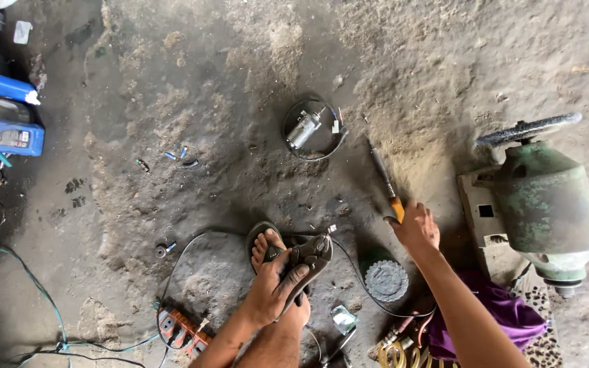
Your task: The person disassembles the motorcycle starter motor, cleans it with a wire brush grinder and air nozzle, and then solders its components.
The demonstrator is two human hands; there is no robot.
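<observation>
Two bare hands are busy on the dirty floor. The left hand (272,289) is closed around a dark metal part (310,257) and presses it down on the person's own foot (267,247), which wears a sandal. The part sits right over the toes, near the middle bottom of the view. The right hand (415,227) is shut tight on the orange handle of a screwdriver (385,180). Its dark tip points away, up toward a small grey motor (305,128) ringed by a black wire.

A round grey gear (386,280) lies between the two arms. A purple cloth (499,317) lies under the right arm. A big green machine (547,204) stands on the right. A blue bottle (5,133) lies far to the left.
</observation>
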